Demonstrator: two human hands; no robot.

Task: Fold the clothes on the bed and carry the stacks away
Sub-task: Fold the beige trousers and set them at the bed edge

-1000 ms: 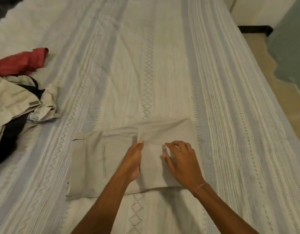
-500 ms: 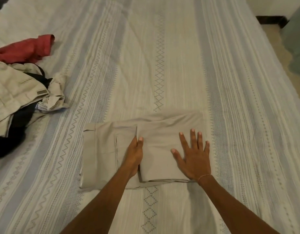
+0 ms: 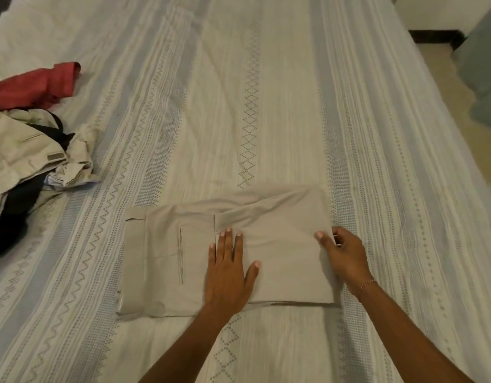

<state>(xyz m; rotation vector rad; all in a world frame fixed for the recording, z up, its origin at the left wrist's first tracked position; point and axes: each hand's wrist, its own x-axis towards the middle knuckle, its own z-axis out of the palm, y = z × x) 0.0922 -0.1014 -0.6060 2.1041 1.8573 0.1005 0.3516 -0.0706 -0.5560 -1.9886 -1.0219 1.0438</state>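
Folded beige trousers [image 3: 167, 261] lie flat on the striped bedspread [image 3: 266, 106] in front of me. My left hand [image 3: 227, 272] presses flat on their middle with straight fingers, along the edge of the folded-over part. At the trousers' right edge my right hand [image 3: 342, 255] pinches the fold, thumb on top and fingers curled under the cloth. A heap of unfolded clothes sits at the left: a red garment [image 3: 40, 87], a beige one [image 3: 20, 150] and a black one [image 3: 15, 211].
The bed's right edge runs diagonally down the right side, with tan floor [image 3: 460, 111] beyond it. A grey-green cloth [image 3: 484, 70] hangs at the far right. A white wall with dark skirting [image 3: 432, 37] stands at the top right.
My right hand slid from lying flat on the trousers to their right edge and took hold of the fold. My left hand turned from edge-on to flat on the cloth.
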